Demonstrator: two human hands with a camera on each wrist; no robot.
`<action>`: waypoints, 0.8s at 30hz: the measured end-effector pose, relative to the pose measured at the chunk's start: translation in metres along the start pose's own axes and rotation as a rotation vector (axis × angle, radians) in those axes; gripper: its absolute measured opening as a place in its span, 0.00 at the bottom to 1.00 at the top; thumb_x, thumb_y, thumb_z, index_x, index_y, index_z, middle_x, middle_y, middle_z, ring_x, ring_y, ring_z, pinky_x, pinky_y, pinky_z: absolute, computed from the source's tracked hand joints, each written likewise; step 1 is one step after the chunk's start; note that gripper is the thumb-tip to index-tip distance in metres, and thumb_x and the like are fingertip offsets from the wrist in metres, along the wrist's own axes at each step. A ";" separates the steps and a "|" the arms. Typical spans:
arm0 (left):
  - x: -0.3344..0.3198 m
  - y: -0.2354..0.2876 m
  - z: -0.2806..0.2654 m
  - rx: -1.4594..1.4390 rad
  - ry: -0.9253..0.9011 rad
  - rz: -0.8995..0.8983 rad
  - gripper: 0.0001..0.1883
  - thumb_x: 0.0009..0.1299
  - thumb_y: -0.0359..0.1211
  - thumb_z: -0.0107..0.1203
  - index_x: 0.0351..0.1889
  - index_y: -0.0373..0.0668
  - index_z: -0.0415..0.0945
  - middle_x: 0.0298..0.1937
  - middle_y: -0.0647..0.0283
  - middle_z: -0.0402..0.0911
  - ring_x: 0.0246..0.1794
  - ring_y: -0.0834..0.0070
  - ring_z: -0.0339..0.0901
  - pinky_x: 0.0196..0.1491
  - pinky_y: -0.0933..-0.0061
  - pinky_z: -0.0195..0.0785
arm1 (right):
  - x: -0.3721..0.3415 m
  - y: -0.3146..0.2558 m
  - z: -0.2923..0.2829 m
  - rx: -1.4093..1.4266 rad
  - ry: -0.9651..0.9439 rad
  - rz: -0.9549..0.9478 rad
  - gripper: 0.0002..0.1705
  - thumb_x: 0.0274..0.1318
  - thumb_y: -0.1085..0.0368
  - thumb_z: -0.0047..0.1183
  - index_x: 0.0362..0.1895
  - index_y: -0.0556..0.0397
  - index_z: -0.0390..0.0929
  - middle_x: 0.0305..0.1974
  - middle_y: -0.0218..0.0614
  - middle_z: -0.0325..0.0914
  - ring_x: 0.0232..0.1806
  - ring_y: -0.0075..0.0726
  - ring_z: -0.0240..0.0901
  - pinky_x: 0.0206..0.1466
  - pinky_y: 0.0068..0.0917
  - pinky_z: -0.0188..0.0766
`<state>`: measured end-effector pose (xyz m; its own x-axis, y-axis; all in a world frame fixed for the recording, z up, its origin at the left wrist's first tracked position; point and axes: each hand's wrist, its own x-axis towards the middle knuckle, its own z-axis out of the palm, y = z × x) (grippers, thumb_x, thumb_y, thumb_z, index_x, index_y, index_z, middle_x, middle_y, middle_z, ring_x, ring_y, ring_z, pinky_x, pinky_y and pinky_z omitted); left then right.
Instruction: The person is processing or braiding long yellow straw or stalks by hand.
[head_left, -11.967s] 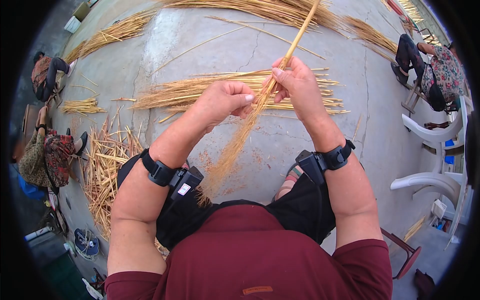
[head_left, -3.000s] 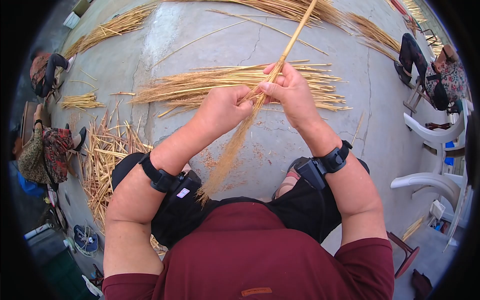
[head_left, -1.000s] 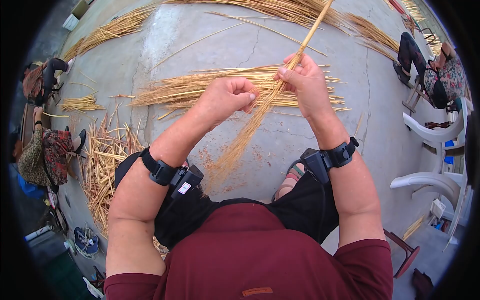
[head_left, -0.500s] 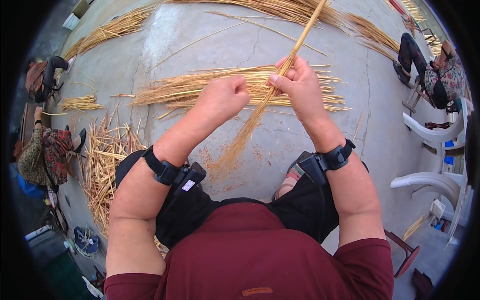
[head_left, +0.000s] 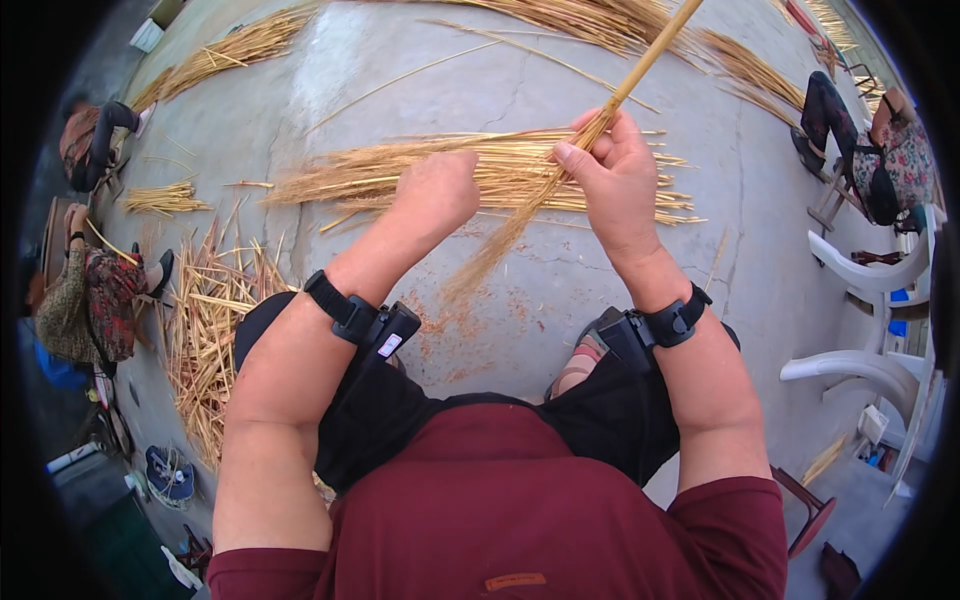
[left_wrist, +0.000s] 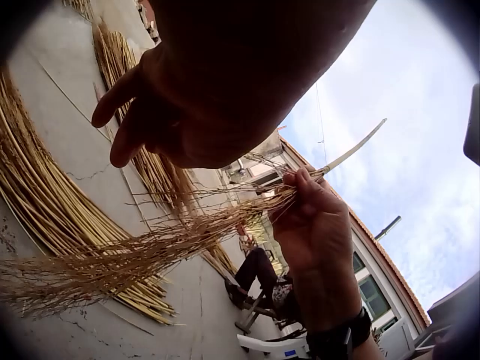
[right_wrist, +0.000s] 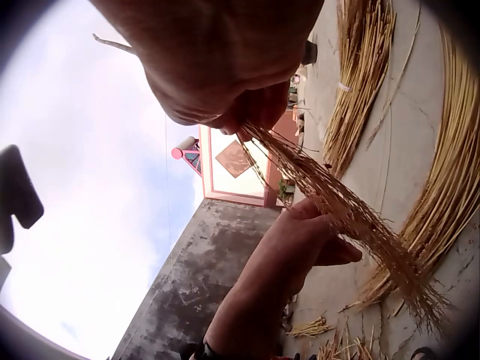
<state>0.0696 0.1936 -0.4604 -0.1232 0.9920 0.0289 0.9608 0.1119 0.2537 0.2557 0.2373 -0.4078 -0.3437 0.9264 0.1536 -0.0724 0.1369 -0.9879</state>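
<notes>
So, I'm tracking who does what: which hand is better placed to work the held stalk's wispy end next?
The left, I'd judge. The left hand hovers near the wispy end, apparently holding nothing, while the right hand is busy gripping the stalk.

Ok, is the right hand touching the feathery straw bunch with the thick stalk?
Touching. The head view shows the right hand closed on the straw bunch, thumb in front, just below the thick stalk.

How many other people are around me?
3 visible: a person in dark trousers farther forward on your left, a person in patterned clothes nearer on that side, a person in floral clothes on your right. Others may be hidden.
</notes>
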 end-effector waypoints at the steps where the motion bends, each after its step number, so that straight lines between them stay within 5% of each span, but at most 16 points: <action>1: -0.001 -0.009 0.005 -0.008 -0.030 -0.009 0.06 0.61 0.32 0.50 0.28 0.40 0.72 0.23 0.54 0.77 0.27 0.61 0.78 0.32 0.62 0.68 | 0.001 -0.008 -0.002 0.021 0.033 -0.014 0.13 0.53 0.75 0.53 0.42 0.57 0.66 0.26 0.33 0.77 0.31 0.20 0.75 0.34 0.18 0.72; 6: 0.008 -0.013 -0.019 -0.106 -0.321 -0.115 0.05 0.64 0.32 0.51 0.33 0.41 0.74 0.28 0.54 0.78 0.30 0.64 0.77 0.34 0.66 0.69 | 0.006 -0.016 -0.023 0.039 0.064 -0.005 0.12 0.53 0.74 0.52 0.42 0.57 0.65 0.28 0.37 0.78 0.31 0.25 0.77 0.32 0.18 0.72; 9: 0.008 -0.021 -0.013 -0.392 0.005 0.011 0.07 0.67 0.33 0.52 0.35 0.41 0.76 0.29 0.63 0.80 0.29 0.74 0.76 0.32 0.72 0.68 | 0.007 -0.016 -0.026 0.073 0.034 0.031 0.12 0.53 0.74 0.53 0.42 0.57 0.65 0.28 0.38 0.79 0.31 0.25 0.77 0.31 0.18 0.72; 15: 0.008 0.005 -0.044 -1.148 -0.288 -0.211 0.10 0.72 0.36 0.49 0.43 0.41 0.77 0.37 0.67 0.80 0.35 0.81 0.76 0.39 0.79 0.69 | 0.007 -0.013 -0.027 0.082 0.027 0.061 0.13 0.53 0.73 0.53 0.42 0.58 0.66 0.28 0.37 0.79 0.31 0.24 0.77 0.28 0.17 0.72; 24: -0.006 0.020 -0.045 -1.279 -0.478 0.013 0.14 0.67 0.34 0.57 0.47 0.36 0.75 0.40 0.65 0.79 0.39 0.81 0.75 0.46 0.78 0.70 | 0.009 -0.011 -0.028 0.079 0.033 0.054 0.13 0.53 0.72 0.53 0.42 0.58 0.65 0.28 0.37 0.79 0.31 0.25 0.78 0.29 0.17 0.72</action>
<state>0.0783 0.1877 -0.4119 0.2319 0.9452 -0.2297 0.0299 0.2291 0.9729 0.2795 0.2539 -0.3962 -0.3184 0.9428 0.0984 -0.1286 0.0598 -0.9899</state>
